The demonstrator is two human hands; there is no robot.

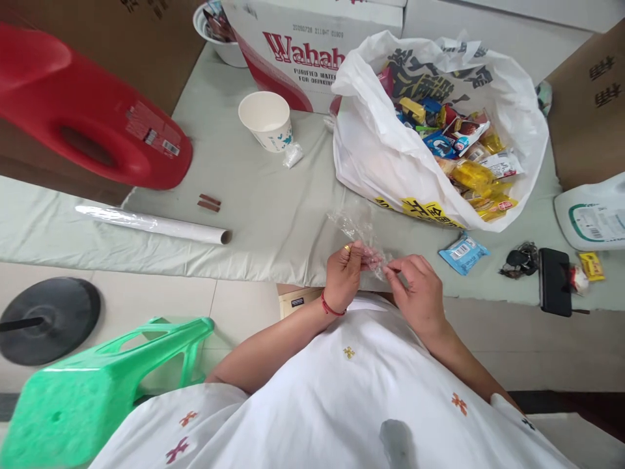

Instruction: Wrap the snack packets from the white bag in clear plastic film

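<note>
The left hand (343, 277), with a gold-coloured ring and a red cord bracelet, holds a clear crinkled plastic film (359, 225) between its thumb and bent fingers. The right hand (417, 286) has its thumb and forefinger brought together at the film's lower right edge, pinching it. The film is at the front edge of the desk (273, 215), which has a pale green cloth over it, and its loose end spreads upward past the left hand's fingertips. Something pinkish shows at the film's lower part; I cannot tell whether it is skin or contents.

Beyond the hands stands a wide-open white plastic bag (371, 150) with black and yellow print, filled with small colourful snack packets (459, 140). To its left, a white paper cup with blue print (276, 135) stands upright, with a small crumpled clear plastic wad (293, 156) just beside its base. Behind the cup is a white and red cardboard carton (312, 91).

Further left, 2 short thin brown strips (209, 202) lie near a large red plastic jug (166, 146), and a white tube-shaped roll (161, 226) lies near the front edge. On the right, a flat light-blue packet (463, 253) lies below the bag, followed by a dark tangled bundle (520, 260) and a black rectangular phone (555, 280). A bright green plastic stool (73, 404) is on the floor at the left.
</note>
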